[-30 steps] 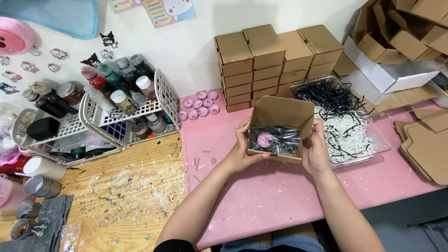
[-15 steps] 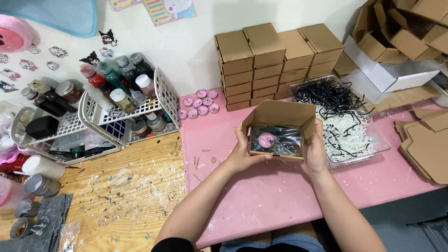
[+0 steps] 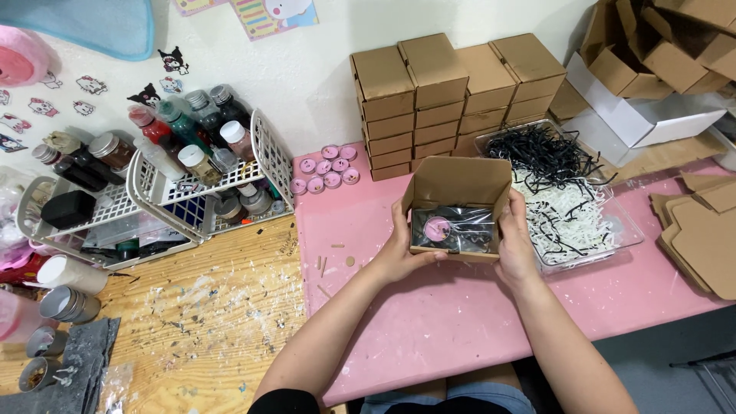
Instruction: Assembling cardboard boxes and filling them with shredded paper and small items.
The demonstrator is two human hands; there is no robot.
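Bare forearms, black short sleeve, blue jeans

1. My left hand [image 3: 399, 249] and right hand [image 3: 515, 249] grip the sides of a small open brown cardboard box [image 3: 458, 205] — lid flap upright.
2. Inside lies a clear-wrapped dark item with a pink round piece [image 3: 438, 228].
3. Just beside it, a clear plastic tray of black and white paper shred [image 3: 571, 207] sits on the pink table [image 3: 460, 322].

Stacked brown boxes [image 3: 452, 92], pink tealights [image 3: 326, 170] (small), white wire basket [image 3: 192, 199]
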